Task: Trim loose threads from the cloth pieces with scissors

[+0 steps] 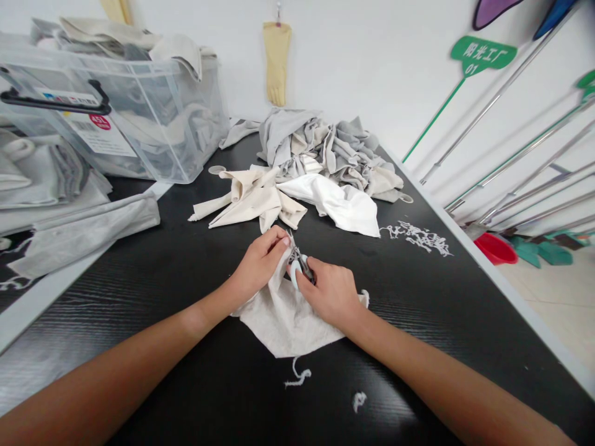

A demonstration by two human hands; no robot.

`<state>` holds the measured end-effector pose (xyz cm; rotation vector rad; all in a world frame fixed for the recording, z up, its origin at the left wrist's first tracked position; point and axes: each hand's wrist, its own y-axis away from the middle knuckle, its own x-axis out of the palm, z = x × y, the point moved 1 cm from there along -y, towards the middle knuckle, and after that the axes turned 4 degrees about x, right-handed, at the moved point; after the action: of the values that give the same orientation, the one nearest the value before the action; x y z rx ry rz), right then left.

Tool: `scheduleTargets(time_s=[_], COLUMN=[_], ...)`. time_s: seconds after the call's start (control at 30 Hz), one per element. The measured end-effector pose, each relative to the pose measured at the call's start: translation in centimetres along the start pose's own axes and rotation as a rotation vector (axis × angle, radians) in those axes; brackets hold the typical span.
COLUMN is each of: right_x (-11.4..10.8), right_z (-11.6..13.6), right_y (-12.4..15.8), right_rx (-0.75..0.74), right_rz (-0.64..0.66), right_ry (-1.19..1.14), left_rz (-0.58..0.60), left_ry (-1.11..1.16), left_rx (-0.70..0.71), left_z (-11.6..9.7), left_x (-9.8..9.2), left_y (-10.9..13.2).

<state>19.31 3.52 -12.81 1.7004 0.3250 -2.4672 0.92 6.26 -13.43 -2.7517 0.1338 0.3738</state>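
The left fingers [277, 240] grasped the gathered edge of a pale cloth [292, 322], which spread below and towards the near side over the dark counter [418, 347]. The right fingers [320, 272] grasped white-handled scissors [294, 254], whose blades stood just beside the left fingertips; whether these touched the cloth could not be told. Good technique here probably called for a taut edge, left fingertips set back from the 2 blade points, and short snips that spared the weave. A tangle of thread ends [421, 238] lay beyond the fingers, to their right. Far left of the fingers, a clear box [186, 155] bore a label [100, 133] with "45L" in a red circle; its smaller print was illegible. Far right and beyond them, a green paddle [483, 54] read "阳光工厂 01".
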Motion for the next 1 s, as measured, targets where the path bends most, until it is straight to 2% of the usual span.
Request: scheduleTargets(time_s=[1.0], right_x=[0.05], right_z=[0.38], right_y=[0.12], right_rx=[-0.001], right_rz=[-0.012], right_ry=[0.127], left_rz=[-0.032], left_ry=[-0.016], left_rx=[-0.003], left_z=[0.35], left_x=[0.67], left_y=[0.41])
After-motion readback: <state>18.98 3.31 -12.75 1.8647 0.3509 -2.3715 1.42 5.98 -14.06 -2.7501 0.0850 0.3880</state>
